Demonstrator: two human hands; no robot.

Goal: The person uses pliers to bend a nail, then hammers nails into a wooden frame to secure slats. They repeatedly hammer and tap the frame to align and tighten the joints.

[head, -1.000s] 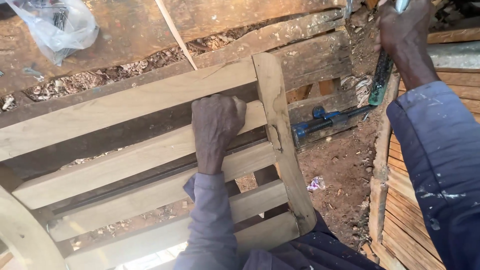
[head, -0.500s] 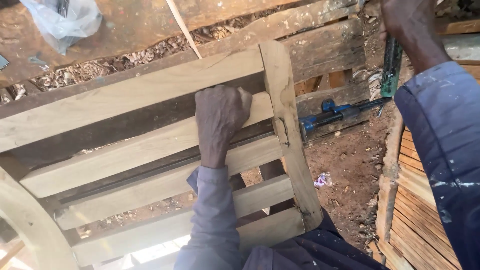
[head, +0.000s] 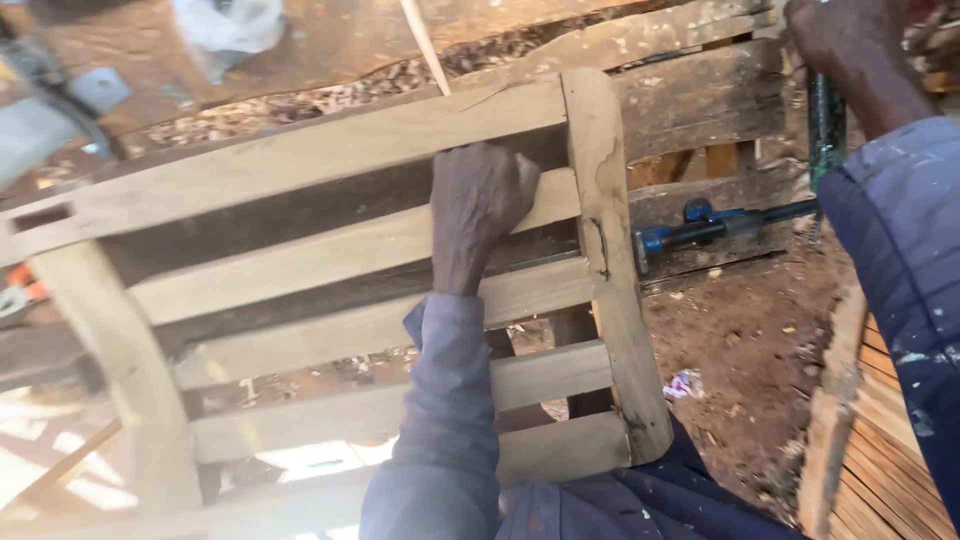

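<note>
From the head camera: the left hand [head: 480, 205] is wrapped tight over a horizontal slat [head: 330, 262] of the slatted wooden frame [head: 600, 250], fingers curled round its top edge, likely to steady the frame, which lies tilted across the person's lap. Up at the top right, the right hand [head: 850, 50] is closed round a dark green tool handle [head: 826, 125], held raised above the frame's side rail. Beyond the rail a blue bar clamp [head: 715, 225] lies on the old workbench planks [head: 700, 100], within reach.
</note>
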